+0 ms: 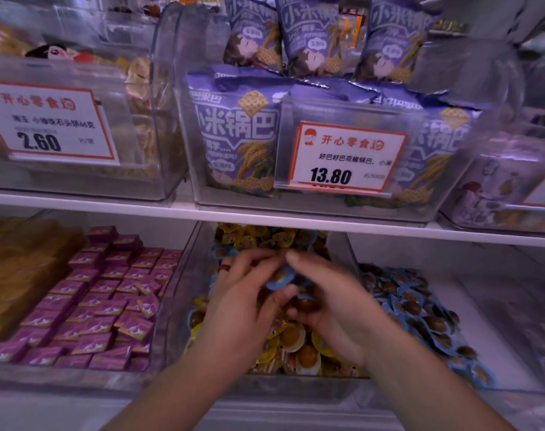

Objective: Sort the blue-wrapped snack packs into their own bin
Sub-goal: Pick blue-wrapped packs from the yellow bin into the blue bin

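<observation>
Over the middle bin [184, 293] on the lower shelf, both hands meet above a heap of yellow-wrapped packs [291, 340]. The left hand [234, 306] and the right hand [330, 303] together pinch a blue-wrapped snack pack [279, 279] between curled fingertips, its flat face tilted up toward the camera; motion blur hides its long axis. Just right, the right-hand bin [498, 306] holds the blue-wrapped packs [420, 309], massed along its left wall.
</observation>
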